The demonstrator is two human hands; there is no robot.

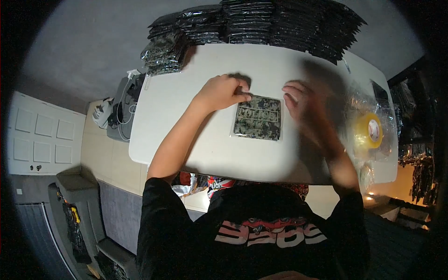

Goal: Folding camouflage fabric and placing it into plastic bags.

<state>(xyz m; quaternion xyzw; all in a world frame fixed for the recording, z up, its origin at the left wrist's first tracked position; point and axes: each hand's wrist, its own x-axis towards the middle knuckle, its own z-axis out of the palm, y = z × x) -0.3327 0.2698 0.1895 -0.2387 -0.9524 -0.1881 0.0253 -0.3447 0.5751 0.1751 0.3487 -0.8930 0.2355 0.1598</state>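
The packet (257,119), which is folded camouflage cloth in clear plastic, lies flat on the white surface (205,144), between the person's two hands. The left hand (246,92) is half closed at the packet's upper left corner; its thumb reaches this corner, but the other fingers are curled, so I cannot tell whether they pinch the plastic or only rest there. The right hand (290,92) is just beside the upper right corner, apart from it, with its fingers bent and partly open. I see nothing in its hold, although shadow makes its palm difficult to make out. At the far left corner there is a pile (163,53) of similar camouflage packets, and along the far edge rise black stacks (249,23), partly cut off at the top; their contents I cannot make out. On the right, a yellow tape roll (360,130) lies among clear sheets (387,144), which overlap and shine too much to be counted. A dark flat thing (380,92) behind them is too dim to name. The shirt (196,233) hides most of the lap below.
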